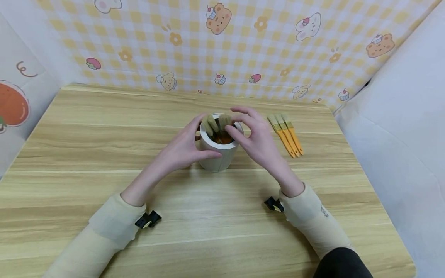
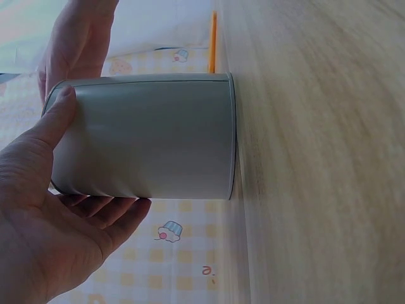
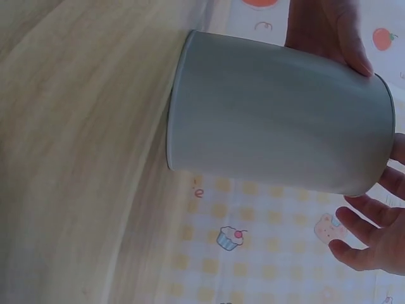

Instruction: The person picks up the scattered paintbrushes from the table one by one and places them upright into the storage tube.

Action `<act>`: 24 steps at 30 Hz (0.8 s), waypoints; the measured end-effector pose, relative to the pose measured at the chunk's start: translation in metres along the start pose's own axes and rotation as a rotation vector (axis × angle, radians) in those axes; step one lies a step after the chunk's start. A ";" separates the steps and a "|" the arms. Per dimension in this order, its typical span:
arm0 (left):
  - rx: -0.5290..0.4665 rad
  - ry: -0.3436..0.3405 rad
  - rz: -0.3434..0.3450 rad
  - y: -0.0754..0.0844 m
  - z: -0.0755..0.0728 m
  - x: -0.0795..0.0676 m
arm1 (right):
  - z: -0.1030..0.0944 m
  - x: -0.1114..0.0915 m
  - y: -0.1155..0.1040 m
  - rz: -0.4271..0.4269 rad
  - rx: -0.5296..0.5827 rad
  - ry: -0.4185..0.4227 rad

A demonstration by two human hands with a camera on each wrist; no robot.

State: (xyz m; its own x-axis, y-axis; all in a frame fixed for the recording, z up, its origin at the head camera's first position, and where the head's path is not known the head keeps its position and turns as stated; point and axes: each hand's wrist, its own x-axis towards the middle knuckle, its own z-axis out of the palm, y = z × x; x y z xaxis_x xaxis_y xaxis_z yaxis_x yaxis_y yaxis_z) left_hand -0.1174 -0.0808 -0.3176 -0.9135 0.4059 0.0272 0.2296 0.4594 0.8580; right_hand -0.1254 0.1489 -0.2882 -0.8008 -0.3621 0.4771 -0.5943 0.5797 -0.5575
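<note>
A pale grey cylindrical container [image 1: 216,159] with a white rim stands upright on the wooden table. Several paintbrushes [image 1: 209,124] are inside it, their tan bristles up near the rim. My left hand [image 1: 184,148] holds the container from the left, its thumb across the near side and its fingers round the back, as the left wrist view shows [image 2: 47,215]. Over the right of the rim, my right hand [image 1: 259,137] pinches the bristle end of one paintbrush [image 1: 224,120] between thumb and index finger; its other fingers are loosely bent. The brush handles are hidden by the container wall.
Three paintbrushes [image 1: 286,135] with orange handles lie side by side to the right of the container, bristles toward the back. A yellow checked cloth [image 1: 194,50] with cartoon prints hangs behind the table [image 1: 208,216]. White sheets border both sides.
</note>
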 end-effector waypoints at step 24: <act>0.034 0.000 -0.027 0.001 0.001 0.001 | -0.058 0.004 0.043 0.277 0.035 0.035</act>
State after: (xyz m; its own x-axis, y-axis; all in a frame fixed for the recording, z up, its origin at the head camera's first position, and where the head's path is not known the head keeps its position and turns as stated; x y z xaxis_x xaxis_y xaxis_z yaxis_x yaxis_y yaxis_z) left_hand -0.1176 -0.0796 -0.3174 -0.9197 0.3927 0.0041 0.2159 0.4969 0.8405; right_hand -0.1496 0.2143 -0.2707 -0.9306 -0.1676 0.3255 -0.3553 0.6277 -0.6926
